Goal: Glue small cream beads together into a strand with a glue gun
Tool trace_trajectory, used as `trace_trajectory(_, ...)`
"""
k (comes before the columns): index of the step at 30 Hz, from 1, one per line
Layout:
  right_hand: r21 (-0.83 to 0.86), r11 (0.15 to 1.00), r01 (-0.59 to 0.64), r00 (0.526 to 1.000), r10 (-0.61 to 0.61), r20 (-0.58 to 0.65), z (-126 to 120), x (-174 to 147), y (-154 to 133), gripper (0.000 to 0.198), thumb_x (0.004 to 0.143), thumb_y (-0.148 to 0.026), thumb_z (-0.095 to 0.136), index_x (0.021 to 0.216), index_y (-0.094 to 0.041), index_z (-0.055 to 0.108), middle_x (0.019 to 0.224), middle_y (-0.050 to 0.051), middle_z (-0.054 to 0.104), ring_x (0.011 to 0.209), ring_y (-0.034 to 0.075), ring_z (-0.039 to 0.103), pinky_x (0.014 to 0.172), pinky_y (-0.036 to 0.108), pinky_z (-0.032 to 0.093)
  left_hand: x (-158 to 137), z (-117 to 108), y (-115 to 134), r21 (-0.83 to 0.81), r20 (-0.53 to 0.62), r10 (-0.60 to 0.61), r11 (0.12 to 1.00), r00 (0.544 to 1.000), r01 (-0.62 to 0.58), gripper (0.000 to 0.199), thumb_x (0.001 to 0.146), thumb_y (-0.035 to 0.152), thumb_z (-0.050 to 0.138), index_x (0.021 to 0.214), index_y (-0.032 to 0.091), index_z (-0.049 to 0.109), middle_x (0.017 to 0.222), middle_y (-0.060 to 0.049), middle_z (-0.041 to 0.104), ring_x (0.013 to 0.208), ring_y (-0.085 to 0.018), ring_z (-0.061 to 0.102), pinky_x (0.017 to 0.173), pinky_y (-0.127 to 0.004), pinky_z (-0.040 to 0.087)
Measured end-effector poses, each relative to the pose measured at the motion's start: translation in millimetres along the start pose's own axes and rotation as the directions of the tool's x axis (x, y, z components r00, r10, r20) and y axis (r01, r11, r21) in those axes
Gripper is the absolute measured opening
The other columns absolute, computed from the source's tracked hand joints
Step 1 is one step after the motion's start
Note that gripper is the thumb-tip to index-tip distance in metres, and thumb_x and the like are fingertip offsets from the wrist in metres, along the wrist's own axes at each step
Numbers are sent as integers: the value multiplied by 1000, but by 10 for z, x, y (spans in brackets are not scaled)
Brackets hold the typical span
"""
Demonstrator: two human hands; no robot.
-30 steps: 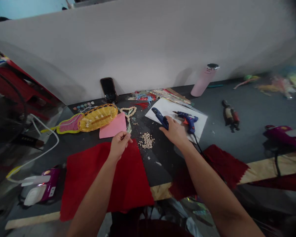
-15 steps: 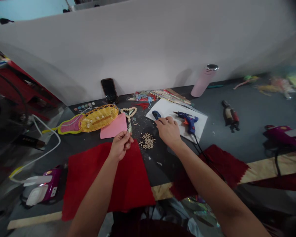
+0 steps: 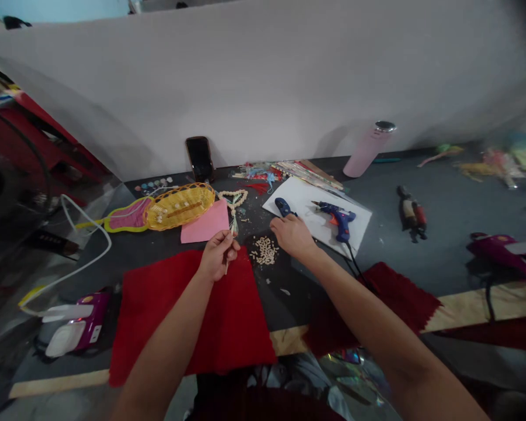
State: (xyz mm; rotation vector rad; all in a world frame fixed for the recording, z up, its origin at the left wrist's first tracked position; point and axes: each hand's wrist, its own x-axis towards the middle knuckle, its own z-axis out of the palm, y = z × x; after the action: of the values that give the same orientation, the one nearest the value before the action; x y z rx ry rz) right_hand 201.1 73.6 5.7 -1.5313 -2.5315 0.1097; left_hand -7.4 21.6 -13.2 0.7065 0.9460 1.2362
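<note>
My left hand (image 3: 221, 254) is closed in a pinch above the red cloth (image 3: 193, 321). Thin pale strings (image 3: 234, 225) are between its fingertips, and a short pale end pokes out below. Just beyond lies a loop of wooden beads (image 3: 241, 202), close to the strings. My right hand (image 3: 294, 235) is palm down at the edge of a white sheet (image 3: 350, 229), fingers bent loosely and pointing left. By its knuckles a dark blue tool handle (image 3: 283, 206) rests on the sheet. Between the hands is a pile of small pale beads (image 3: 265, 250).
A blue glue gun (image 3: 339, 217) lies on the sheet, its cord running toward me. A yellow woven basket (image 3: 182, 204) and pink paper (image 3: 206, 225) are left. A phone (image 3: 200, 159) leans on the partition; a pink bottle (image 3: 369, 151) stands right. Purple devices (image 3: 90, 318) flank the workspace.
My right hand has shifted left, its fingertips now past the blue handle's near end. My left hand has turned slightly, and the pale end beneath its fingers now shows.
</note>
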Motion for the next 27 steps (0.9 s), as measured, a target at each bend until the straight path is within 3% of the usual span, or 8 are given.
trace_trajectory(3, 117, 991, 58, 998, -60, 15, 32, -108, -31, 23, 90, -23, 39, 93, -18, 62, 86, 7, 66, 86, 19, 53, 79, 30, 35, -3, -10, -12, 0, 4, 9, 1000, 1000, -9, 29, 70, 33, 68, 90, 16, 54, 58, 1, 57, 41, -3, 38, 41, -15, 25)
trace_trajectory(7, 244, 959, 142, 988, -153, 27, 124, -190, 7, 22, 88, -20, 43, 99, -20, 62, 96, 4, 67, 90, 17, 54, 82, 28, 37, -23, -9, -43, 20, 2, 28, 999, 1000, -28, 41, 70, 31, 68, 105, 18, 52, 61, 1, 60, 42, -4, 41, 42, -16, 27)
trace_trajectory(10, 296, 942, 155, 987, -160, -9, 146, -203, 75, 26, 89, -16, 40, 103, -20, 62, 99, 3, 67, 89, 16, 54, 83, 28, 38, -39, 14, -37, 47, 0, 34, 998, 999, -34, 49, 70, 30, 68, 114, 19, 50, 61, 1, 61, 42, -4, 43, 42, -16, 28)
trace_trajectory(13, 313, 939, 142, 990, -132, -52, 109, -212, 114, 26, 88, -15, 40, 100, -18, 62, 95, 3, 67, 88, 17, 53, 82, 28, 39, -55, 43, -3, 61, -20, 17, 998, 1000, -15, 54, 69, 29, 68, 119, 18, 48, 61, 1, 61, 42, -5, 44, 42, -16, 29)
trace_trajectory(16, 307, 931, 196, 980, -192, -42, 64, -231, 90, 22, 88, -19, 43, 96, -18, 63, 94, 3, 66, 88, 17, 52, 82, 28, 39, -97, 78, 24, 92, -26, -51, 994, 998, 53, 56, 70, 28, 67, 121, 18, 47, 62, 1, 62, 41, -5, 45, 39, -16, 29)
trace_trajectory(21, 224, 939, 259, 962, -271, 23, 84, -234, 47, 21, 89, -19, 44, 94, -17, 64, 91, 6, 63, 85, 16, 52, 84, 29, 37, -203, 149, -5, 141, 79, -180, 976, 981, 167, 50, 75, 30, 62, 122, 17, 48, 65, -1, 63, 37, -5, 46, 35, -15, 28)
trace_trajectory(27, 268, 924, 273, 962, -268, -57, 152, -226, 98, 21, 89, -18, 43, 94, -17, 63, 91, 6, 62, 88, 16, 51, 85, 29, 37, -215, 129, -2, 33, 105, -200, 980, 974, 198, 47, 75, 27, 64, 118, 18, 49, 61, 0, 62, 36, -4, 45, 34, -13, 28)
